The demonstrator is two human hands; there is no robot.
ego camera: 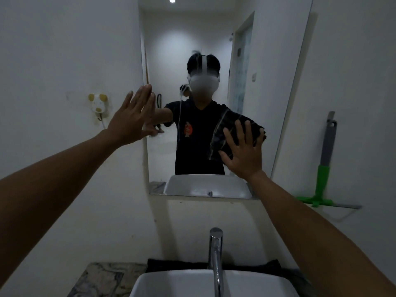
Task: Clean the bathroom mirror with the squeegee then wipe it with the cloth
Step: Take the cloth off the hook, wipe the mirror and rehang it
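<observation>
We press the dark cloth (233, 129) flat against the lower right of the mirror (192, 50) with our open right hand (243, 153), fingers spread. Our left hand (132, 118), open and empty, braces at the mirror's left edge. The green squeegee (321, 179) rests on the right wall, so we judge wiping is underway: keep even pressure and overlap strokes.

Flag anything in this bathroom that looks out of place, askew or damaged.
Little stands out. The green-and-grey squeegee leans slightly tilted against the wall, its blade on the thin metal towel bar. Brownish stains mark the white wall around the dog-shaped wall hook. Nothing spilled or broken.
</observation>
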